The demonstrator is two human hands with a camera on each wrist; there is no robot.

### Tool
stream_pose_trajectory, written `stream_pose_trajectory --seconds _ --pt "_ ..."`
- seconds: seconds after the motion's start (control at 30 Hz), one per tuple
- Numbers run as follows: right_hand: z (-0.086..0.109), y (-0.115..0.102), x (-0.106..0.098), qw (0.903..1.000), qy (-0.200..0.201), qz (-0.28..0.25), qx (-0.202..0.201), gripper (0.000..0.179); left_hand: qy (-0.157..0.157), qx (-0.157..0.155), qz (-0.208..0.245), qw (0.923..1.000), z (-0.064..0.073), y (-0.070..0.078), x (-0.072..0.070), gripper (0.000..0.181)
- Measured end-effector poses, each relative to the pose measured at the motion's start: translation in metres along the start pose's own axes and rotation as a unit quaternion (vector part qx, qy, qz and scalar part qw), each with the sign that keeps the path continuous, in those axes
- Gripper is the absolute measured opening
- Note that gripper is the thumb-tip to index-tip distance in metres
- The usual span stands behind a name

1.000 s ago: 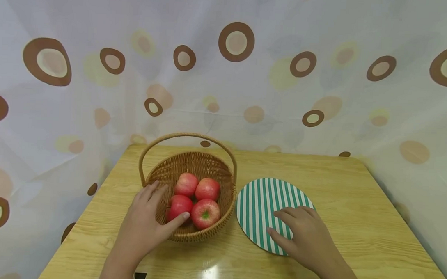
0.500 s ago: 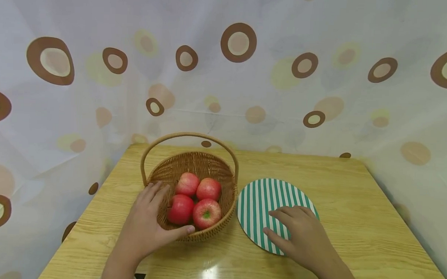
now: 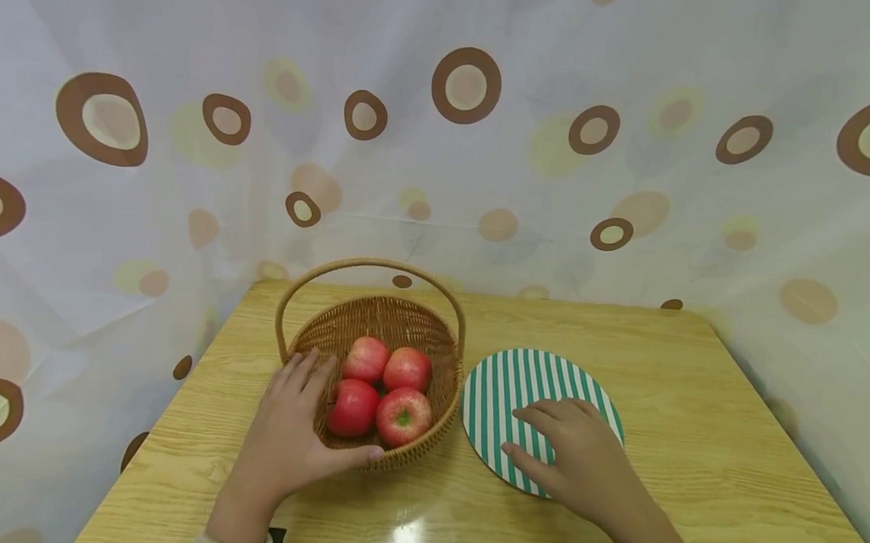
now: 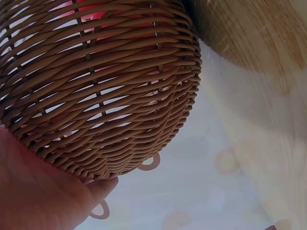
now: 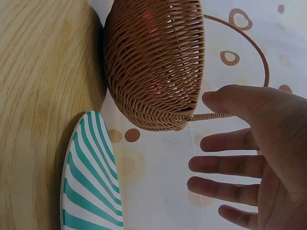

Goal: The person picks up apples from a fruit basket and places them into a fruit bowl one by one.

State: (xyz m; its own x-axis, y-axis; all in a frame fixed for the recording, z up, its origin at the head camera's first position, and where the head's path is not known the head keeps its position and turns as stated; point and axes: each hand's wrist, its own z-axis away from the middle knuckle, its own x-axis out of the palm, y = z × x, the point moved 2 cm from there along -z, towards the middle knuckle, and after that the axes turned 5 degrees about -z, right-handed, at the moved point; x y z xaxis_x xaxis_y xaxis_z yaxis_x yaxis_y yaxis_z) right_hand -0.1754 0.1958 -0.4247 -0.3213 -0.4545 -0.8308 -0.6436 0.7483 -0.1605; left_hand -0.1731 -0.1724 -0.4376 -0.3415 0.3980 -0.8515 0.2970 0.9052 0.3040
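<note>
A brown wicker basket (image 3: 376, 309) with a tall arched handle (image 3: 372, 263) stands left of centre, several red apples (image 3: 404, 414) inside it. Over its near left rim lies my left hand (image 3: 288, 438), fingers spread at the left side and thumb stretched along the front rim. The left wrist view shows that hand (image 4: 43, 191) right at the woven rim. My right hand (image 3: 580, 452) hovers above a round green-and-white striped mat (image 3: 499, 386), fingers apart and nothing in them. In the right wrist view its fingers (image 5: 225, 164) are nearly straight.
A light wooden table (image 3: 689, 408) bears everything. Behind it and at both sides hangs a pale curtain (image 3: 385, 46) printed with brown ovals. The striped mat sits just right of the basket, a narrow gap between them.
My left thumb has slid right and down, from over an apple to the basket's front rim. My right hand has drifted slightly left above the mat. Basket and apples look unmoved.
</note>
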Motion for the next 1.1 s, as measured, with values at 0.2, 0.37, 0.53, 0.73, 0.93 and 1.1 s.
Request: stream_pose_trajectory --seconds 0.2,0.37,0.53,0.73,0.93,1.1 --pt "-0.003 -0.004 0.003 0.9999 0.002 -0.007 -0.008 0.036 -0.015 -0.005 -0.017 0.9997 0.0 -0.002 0.003 0.139" --pt "-0.005 -0.007 0.005 0.9998 0.008 -0.013 -0.013 0.037 -0.008 0.001 -0.025 0.9997 -0.001 -0.002 0.004 0.14" --pt "-0.008 -0.01 0.006 0.9994 0.013 -0.027 -0.018 0.038 -0.01 0.006 -0.024 0.9997 -0.002 -0.001 0.004 0.14" --pt "-0.011 -0.014 0.008 0.9989 0.019 -0.034 -0.026 0.039 -0.014 0.007 -0.025 0.9996 -0.003 0.0 0.004 0.14" --pt "-0.012 -0.016 0.01 0.999 0.013 -0.035 -0.024 0.038 -0.015 0.004 -0.027 0.9995 -0.004 0.0 0.004 0.145" --pt "-0.013 -0.019 0.01 0.999 0.01 -0.039 -0.022 0.038 -0.022 -0.002 -0.035 0.9992 -0.005 0.0 0.004 0.149"
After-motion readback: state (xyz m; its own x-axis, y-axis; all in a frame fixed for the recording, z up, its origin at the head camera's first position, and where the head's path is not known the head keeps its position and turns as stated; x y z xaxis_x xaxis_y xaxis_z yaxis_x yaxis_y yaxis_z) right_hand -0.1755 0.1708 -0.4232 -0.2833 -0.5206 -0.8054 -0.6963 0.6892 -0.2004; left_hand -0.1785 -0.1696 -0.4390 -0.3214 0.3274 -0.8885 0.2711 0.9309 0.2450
